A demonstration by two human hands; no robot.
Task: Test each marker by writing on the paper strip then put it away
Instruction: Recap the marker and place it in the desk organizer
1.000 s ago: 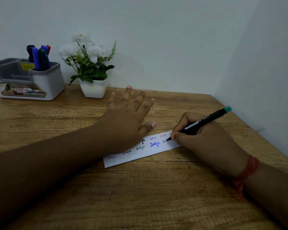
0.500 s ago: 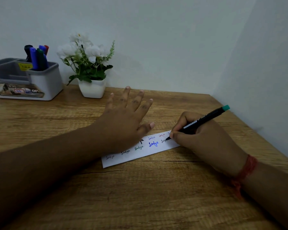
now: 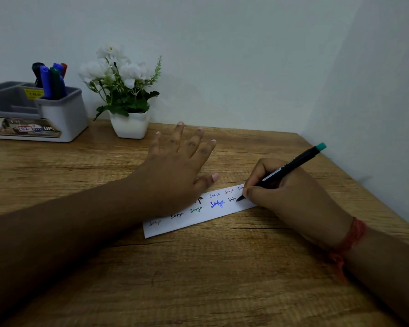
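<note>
A white paper strip lies slanted on the wooden table, covered with several coloured written words. My left hand lies flat on the strip's upper left part, fingers spread and straight. My right hand grips a black marker with a teal end, its tip touching the strip's right part beside a half-written word. A grey organiser at the back left holds several markers standing upright.
A white pot of white flowers stands beside the organiser against the back wall. A side wall runs close along the table's right edge. Bare wood stretches in front of the strip.
The marker tip has crept slightly rightward along the strip and the newest word has grown longer. My left hand stays pressed on the paper.
</note>
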